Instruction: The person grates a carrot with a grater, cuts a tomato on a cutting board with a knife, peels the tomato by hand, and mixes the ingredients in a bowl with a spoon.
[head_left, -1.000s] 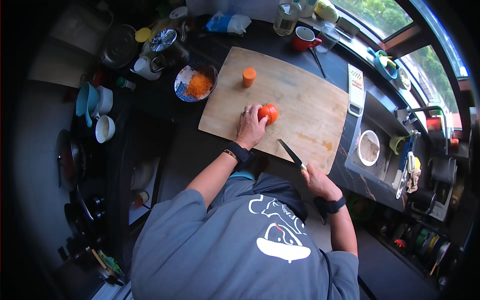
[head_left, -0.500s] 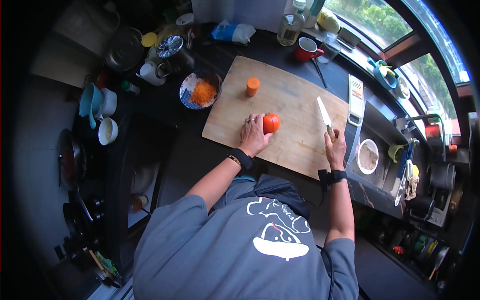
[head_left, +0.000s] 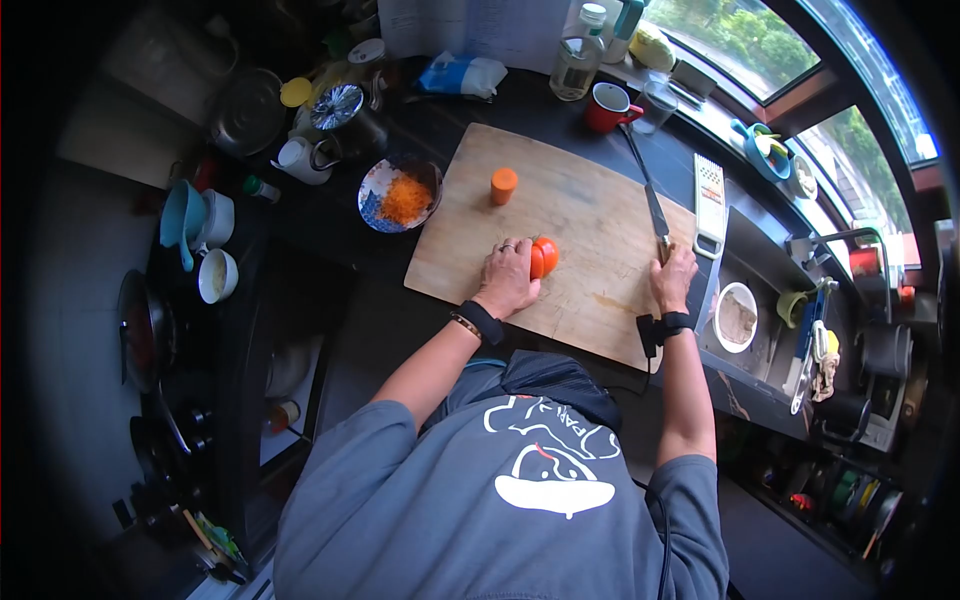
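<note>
On the wooden cutting board [head_left: 590, 210], my left hand [head_left: 508, 278] is closed around the left side of a red tomato [head_left: 545, 257]. A dark line runs down the tomato, like a cut, and my fingers cover part of it. At the board's right edge, my right hand [head_left: 674, 274] grips the handle of a knife [head_left: 656, 212]. Its blade points away from me, looks dark, and lies apart from the tomato. A short carrot piece [head_left: 503, 186] stands upright farther back on the board.
Left of the board sits a patterned bowl [head_left: 372, 205] with grated carrot [head_left: 408, 199]. A grater [head_left: 709, 200] lies to the right, near the sink [head_left: 765, 270] with a white bowl [head_left: 735, 317]. Behind are a red mug [head_left: 607, 108], a glass [head_left: 655, 105] and a bottle [head_left: 577, 60].
The knife blade has turned from showing its bright flat side to looking dark. Both hands have shifted only slightly, and the line on the tomato now shows more plainly.
</note>
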